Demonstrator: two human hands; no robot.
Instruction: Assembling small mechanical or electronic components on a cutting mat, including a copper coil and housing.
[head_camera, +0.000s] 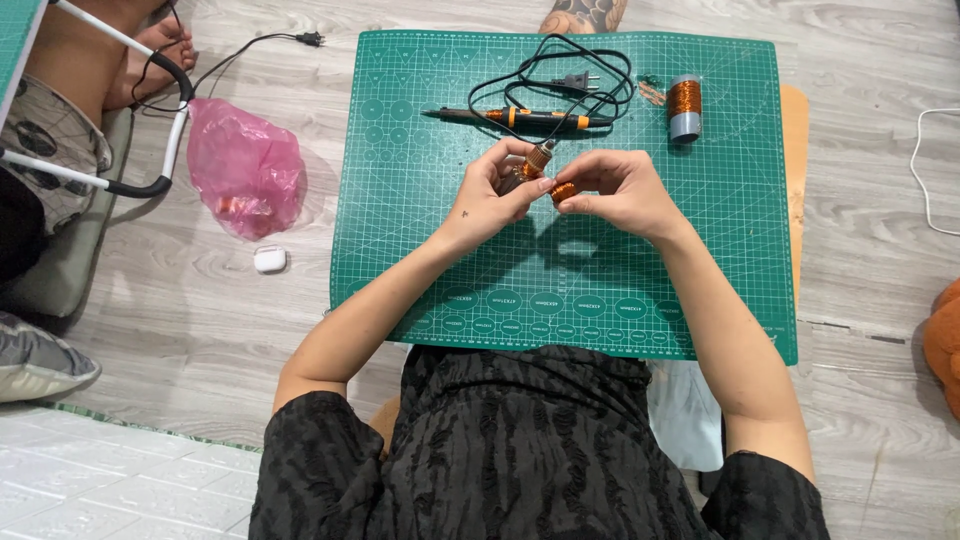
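My left hand (492, 193) and my right hand (618, 188) meet above the middle of a green cutting mat (420, 250). Between their fingertips they pinch a small part wound with copper wire (548, 178); a metal end sticks up by the left thumb. The left fingers hold the upper piece, the right fingers the lower orange coil. A soldering iron (520, 117) with black and orange handle lies on the mat just beyond the hands, its black cord (560, 75) looped behind it. A spool of copper wire (685, 107) stands at the mat's far right.
A pink plastic bag (245, 165) and a small white case (270, 260) lie on the wooden floor left of the mat. Another person's legs (70, 60) and a white frame (150, 100) are at the top left. A white cable (925, 170) runs at the right edge.
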